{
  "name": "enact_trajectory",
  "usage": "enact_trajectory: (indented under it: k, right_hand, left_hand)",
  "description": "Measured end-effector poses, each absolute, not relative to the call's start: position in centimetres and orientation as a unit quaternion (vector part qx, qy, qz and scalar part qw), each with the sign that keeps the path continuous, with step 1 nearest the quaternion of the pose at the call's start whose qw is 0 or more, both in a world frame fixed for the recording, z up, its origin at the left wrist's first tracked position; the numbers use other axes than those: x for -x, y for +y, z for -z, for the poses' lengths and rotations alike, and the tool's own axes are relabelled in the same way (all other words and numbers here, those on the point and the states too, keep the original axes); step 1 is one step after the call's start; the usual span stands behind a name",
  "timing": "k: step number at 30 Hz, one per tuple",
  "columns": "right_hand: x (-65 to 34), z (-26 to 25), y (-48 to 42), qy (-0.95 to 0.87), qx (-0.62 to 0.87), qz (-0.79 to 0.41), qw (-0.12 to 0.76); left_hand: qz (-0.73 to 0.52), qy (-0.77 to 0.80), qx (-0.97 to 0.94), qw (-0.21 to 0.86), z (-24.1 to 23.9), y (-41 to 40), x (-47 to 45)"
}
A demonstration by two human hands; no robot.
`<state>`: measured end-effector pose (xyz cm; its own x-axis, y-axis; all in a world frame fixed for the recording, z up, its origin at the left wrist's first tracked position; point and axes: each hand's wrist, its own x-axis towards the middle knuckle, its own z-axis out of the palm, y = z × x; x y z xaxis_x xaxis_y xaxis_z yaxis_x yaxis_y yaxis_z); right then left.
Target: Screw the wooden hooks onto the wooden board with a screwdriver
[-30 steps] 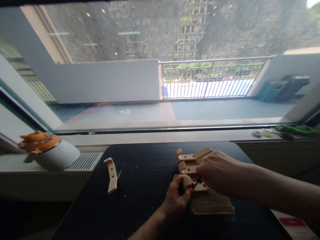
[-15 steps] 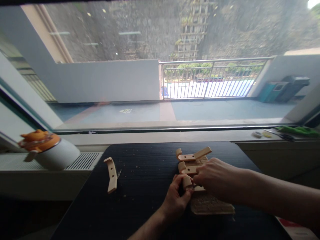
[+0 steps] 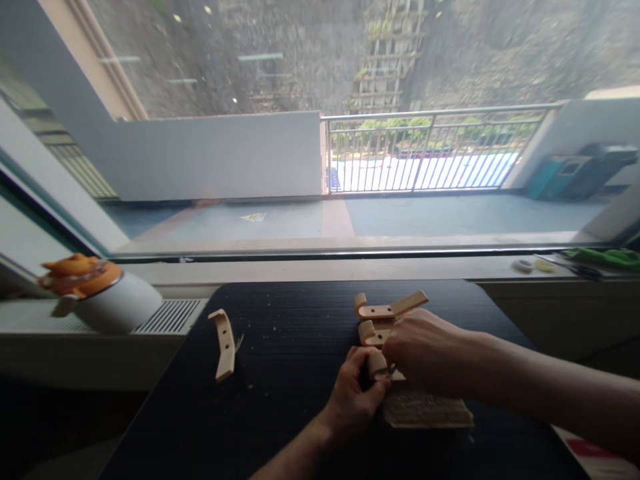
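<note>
My left hand (image 3: 353,393) is closed around the curled end of a light wooden hook (image 3: 377,363), thumb below and fingers behind. Over the same hook, my right hand (image 3: 420,350) is closed with its knuckles up. A small bit of dark metal shows under its fingertips; the rest is hidden. Beneath the hooks lies a brown wooden board (image 3: 427,412) with a rough surface. Two more wooden hooks rest higher up: the middle hook (image 3: 369,331), partly covered by my right hand, and the top hook (image 3: 383,311), with two dark holes.
On the left of the black table (image 3: 280,427) lies a separate wooden hook (image 3: 225,347), beside thin, small pieces. A white pot with an orange animal-shaped top (image 3: 117,303) stands left, by the window. Tape rolls (image 3: 523,266) and a green cloth-like item (image 3: 603,259) lie on the sill.
My right hand has shifted slightly left and turned a little over the hook. My left hand keeps its grip. The whole view has tilted slightly.
</note>
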<state>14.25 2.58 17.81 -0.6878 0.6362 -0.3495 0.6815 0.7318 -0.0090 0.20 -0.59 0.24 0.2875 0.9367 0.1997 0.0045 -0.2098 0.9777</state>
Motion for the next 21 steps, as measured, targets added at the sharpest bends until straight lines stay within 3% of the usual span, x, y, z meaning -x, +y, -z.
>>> enact_trajectory:
  k: [13, 21]
  right_hand:
    - [-19.8, -15.6, 0.5, 0.866, -0.477, 0.140, 0.060]
    - [-15.4, -18.2, 1.7, 0.893, -0.415, 0.062, 0.159]
  left_hand:
    - [-0.455, 0.373, -0.634, 0.502, -1.0, -0.9, -0.1]
    - [-0.461, 0.368, -0.634, 0.501, -0.6, -0.7, -0.2]
